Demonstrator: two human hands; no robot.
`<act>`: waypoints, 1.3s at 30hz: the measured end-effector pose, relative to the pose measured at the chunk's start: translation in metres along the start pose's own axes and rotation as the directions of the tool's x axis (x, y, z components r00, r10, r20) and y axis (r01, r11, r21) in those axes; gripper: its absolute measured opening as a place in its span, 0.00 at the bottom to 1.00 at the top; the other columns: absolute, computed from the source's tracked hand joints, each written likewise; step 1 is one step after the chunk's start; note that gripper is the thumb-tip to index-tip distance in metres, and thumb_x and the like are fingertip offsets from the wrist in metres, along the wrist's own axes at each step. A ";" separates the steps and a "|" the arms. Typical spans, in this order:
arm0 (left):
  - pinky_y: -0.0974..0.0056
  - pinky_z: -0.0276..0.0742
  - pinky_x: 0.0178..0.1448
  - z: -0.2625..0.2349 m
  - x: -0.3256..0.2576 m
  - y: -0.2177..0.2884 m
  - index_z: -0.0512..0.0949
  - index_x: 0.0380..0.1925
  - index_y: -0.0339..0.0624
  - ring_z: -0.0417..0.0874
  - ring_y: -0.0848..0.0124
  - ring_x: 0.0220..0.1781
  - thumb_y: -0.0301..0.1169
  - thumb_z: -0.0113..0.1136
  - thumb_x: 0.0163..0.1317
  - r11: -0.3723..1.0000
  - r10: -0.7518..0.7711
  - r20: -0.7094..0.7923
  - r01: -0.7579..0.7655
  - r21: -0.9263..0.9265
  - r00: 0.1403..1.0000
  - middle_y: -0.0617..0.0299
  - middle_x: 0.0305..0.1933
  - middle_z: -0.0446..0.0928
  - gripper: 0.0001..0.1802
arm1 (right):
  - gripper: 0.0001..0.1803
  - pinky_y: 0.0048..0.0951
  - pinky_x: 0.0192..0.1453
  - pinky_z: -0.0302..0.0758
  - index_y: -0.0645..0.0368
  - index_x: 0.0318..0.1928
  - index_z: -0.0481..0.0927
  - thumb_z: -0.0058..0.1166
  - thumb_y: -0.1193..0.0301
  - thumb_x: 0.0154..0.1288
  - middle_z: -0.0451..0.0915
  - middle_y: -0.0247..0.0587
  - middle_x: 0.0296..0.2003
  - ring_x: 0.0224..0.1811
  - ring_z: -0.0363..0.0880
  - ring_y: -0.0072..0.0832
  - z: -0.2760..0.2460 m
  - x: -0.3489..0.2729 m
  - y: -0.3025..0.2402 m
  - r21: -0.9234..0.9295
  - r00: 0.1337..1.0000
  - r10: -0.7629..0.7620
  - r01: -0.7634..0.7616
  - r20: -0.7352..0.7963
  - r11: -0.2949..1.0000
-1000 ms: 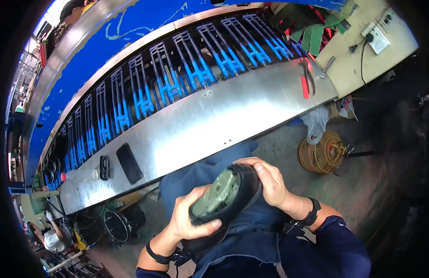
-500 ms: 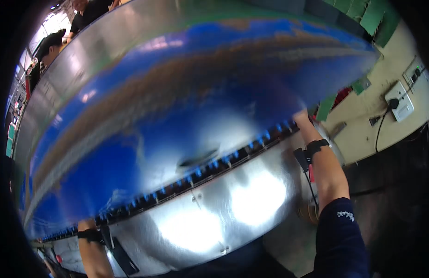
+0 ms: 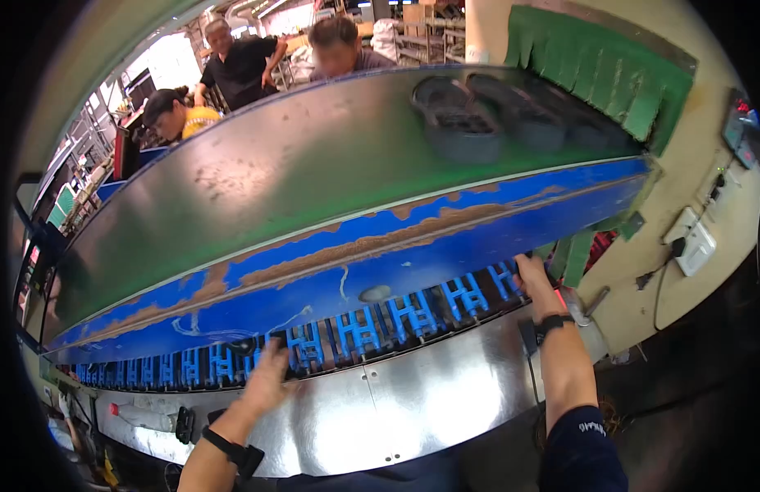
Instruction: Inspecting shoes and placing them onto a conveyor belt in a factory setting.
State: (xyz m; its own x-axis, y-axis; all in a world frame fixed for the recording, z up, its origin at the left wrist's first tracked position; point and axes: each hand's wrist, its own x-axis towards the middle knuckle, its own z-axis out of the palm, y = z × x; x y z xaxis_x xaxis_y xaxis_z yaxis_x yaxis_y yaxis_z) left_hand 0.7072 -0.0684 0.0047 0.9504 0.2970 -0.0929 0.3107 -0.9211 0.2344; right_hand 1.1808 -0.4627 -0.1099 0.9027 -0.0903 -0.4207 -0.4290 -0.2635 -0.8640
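My left hand (image 3: 267,379) is over the near edge of a lower conveyor with blue slotted carriers (image 3: 359,330). It is slightly blurred, thumb apart from the fingers, and I make out nothing held in it. A small dark piece (image 3: 242,348) lies among the carriers beside its fingertips. At the conveyor's right end, my right hand (image 3: 534,275) reaches in under the blue side panel (image 3: 470,225); its fingertips are partly hidden against the last carrier. Both wrists wear black straps.
Dark shoe-like pieces (image 3: 458,123) stand on the green upper belt (image 3: 314,176), near a green strip curtain (image 3: 605,70). A steel apron (image 3: 445,369) fronts the carriers. A clear bottle (image 3: 146,416) lies at left. Wall sockets (image 3: 693,244) are at right. Three people are beyond the belt.
The view has lifted, bringing the upper belt's top and the people into sight. My left hand has come from the far left toward the middle; my right hand stays at the right end.
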 end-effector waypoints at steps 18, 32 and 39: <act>0.48 0.64 0.74 -0.183 0.183 0.404 0.70 0.62 0.30 0.68 0.44 0.70 0.32 0.58 0.62 0.692 0.655 -0.593 -0.687 0.222 0.468 0.37 0.65 0.72 0.28 | 0.33 0.40 0.53 0.78 0.62 0.58 0.77 0.71 0.62 0.53 0.84 0.48 0.50 0.49 0.84 0.44 -0.037 -0.308 0.161 -0.248 0.257 -0.934 0.949 0.249 0.195; 0.51 0.72 0.50 -0.185 -0.093 0.307 0.75 0.31 0.43 0.77 0.56 0.45 0.28 0.73 0.45 0.487 0.766 -0.470 -0.873 -0.022 0.439 0.54 0.40 0.75 0.16 | 0.20 0.50 0.57 0.70 0.66 0.52 0.79 0.56 0.72 0.59 0.79 0.54 0.48 0.52 0.76 0.51 -0.249 -0.278 -0.061 -0.481 -0.080 -0.986 0.876 -0.148 0.001; 0.51 0.71 0.43 0.023 -0.369 0.236 0.82 0.42 0.51 0.74 0.52 0.42 0.31 0.57 0.60 0.947 0.317 -0.044 -0.313 0.076 0.947 0.54 0.40 0.73 0.10 | 0.26 0.40 0.57 0.69 0.54 0.61 0.79 0.52 0.71 0.59 0.76 0.38 0.50 0.56 0.71 0.37 -0.356 -0.238 -0.189 -0.982 0.032 -0.984 0.081 0.174 -0.171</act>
State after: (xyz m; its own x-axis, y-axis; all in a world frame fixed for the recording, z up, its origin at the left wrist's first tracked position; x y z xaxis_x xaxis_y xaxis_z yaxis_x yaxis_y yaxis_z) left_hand 0.4290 -0.4011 0.0725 0.9996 0.0005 0.0285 -0.0045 -0.9841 0.1773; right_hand 1.0587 -0.7337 0.2519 0.4454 0.4240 0.7886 0.1789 -0.9052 0.3856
